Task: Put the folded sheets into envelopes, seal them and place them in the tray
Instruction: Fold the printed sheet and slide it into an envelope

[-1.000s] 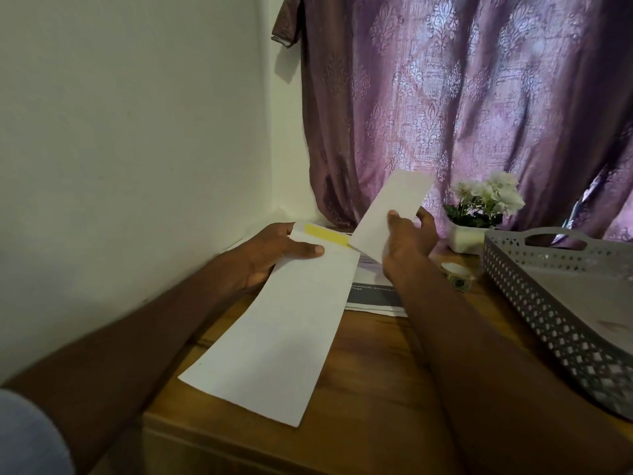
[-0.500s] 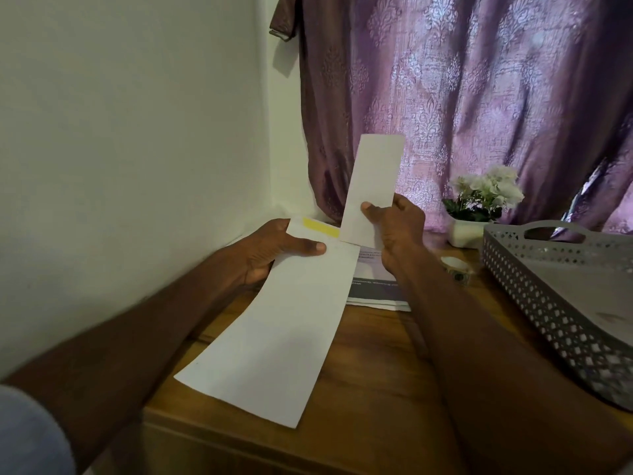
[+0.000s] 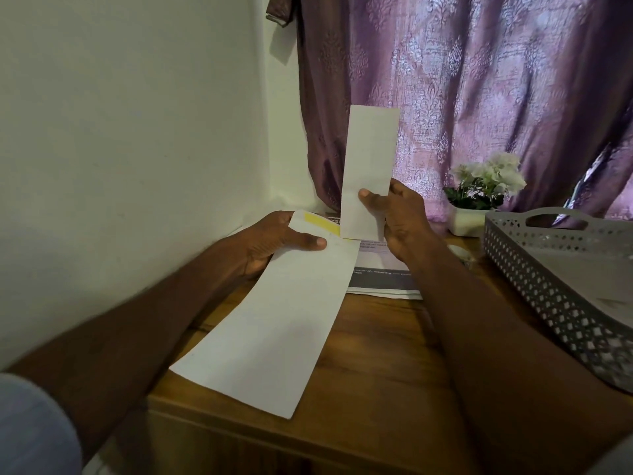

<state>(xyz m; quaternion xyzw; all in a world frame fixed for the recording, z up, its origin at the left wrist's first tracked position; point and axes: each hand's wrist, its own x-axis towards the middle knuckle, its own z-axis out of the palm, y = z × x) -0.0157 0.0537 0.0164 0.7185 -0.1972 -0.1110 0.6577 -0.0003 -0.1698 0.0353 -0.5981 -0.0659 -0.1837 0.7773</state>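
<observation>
I see my left hand (image 3: pixel 274 243) gripping the envelope (image 3: pixel 270 320) mid-frame, my right hand (image 3: pixel 397 217) pinching the folded sheet (image 3: pixel 370 159) upright above its mouth.

— What is the person wearing?

— A short pale grey-blue fabric sleeve (image 3: pixel 32 426) covers the upper left arm at the lower left edge of view. Both forearms are bare from there to the wrists.

— Anything on the left hand (image 3: pixel 270 243) or the right hand (image 3: pixel 399 222)?

— No. Fingernails are short. A sliver of light fabric shows at the lower right corner.
</observation>
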